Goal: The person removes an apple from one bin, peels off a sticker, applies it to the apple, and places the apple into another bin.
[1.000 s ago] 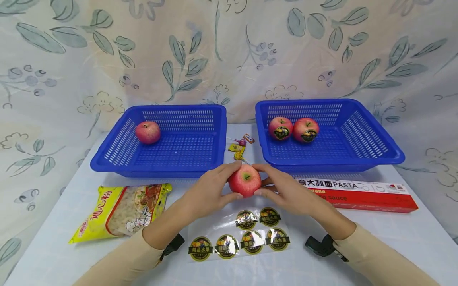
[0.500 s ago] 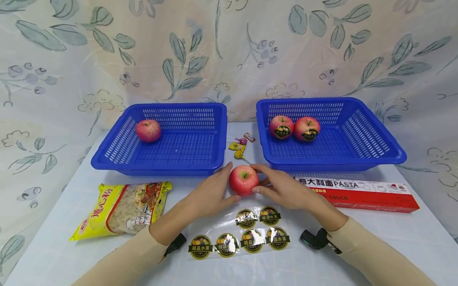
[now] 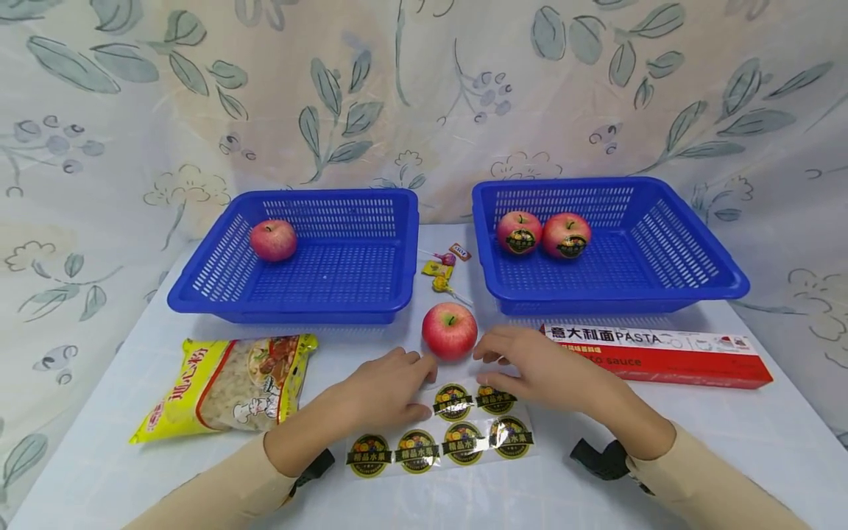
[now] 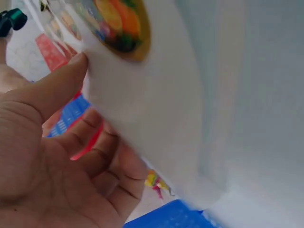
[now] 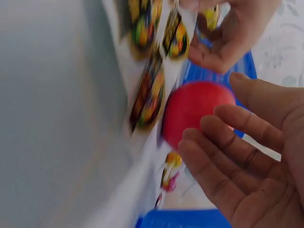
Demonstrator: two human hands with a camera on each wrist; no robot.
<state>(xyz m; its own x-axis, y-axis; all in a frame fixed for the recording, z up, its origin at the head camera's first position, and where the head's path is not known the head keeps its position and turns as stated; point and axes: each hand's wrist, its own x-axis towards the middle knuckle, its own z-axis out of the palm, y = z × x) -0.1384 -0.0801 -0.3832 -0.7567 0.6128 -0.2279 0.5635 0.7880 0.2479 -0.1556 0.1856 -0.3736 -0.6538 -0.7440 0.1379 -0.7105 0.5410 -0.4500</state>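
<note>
A red apple (image 3: pixel 450 332) stands on the table between the two baskets and a clear sheet of round black-and-gold fruit stickers (image 3: pixel 461 439). My left hand (image 3: pixel 391 386) is at the sheet's upper left, thumb and fingers apart. In the left wrist view its thumb (image 4: pixel 64 85) is right at the sheet's edge, with the fingers loosely bent. My right hand (image 3: pixel 539 364) hovers beside the apple and the sheet's upper right. In the right wrist view its fingers (image 5: pixel 223 156) are spread and relaxed, overlapping the apple, with nothing held.
At the back left, a blue basket (image 3: pixel 318 318) holds one apple (image 3: pixel 274 240). The right blue basket (image 3: pixel 616 303) holds two stickered apples (image 3: pixel 566 235). Small candies (image 3: pixel 440 272) lie between them. A yellow noodle bag (image 3: pixel 232 383) is on the left, a red-and-white pasta box (image 3: pixel 689 361) on the right.
Both hands have let go of the apple, which stays on the table. The left hand has drawn back toward the sticker sheet; the right hand has moved slightly nearer and right.
</note>
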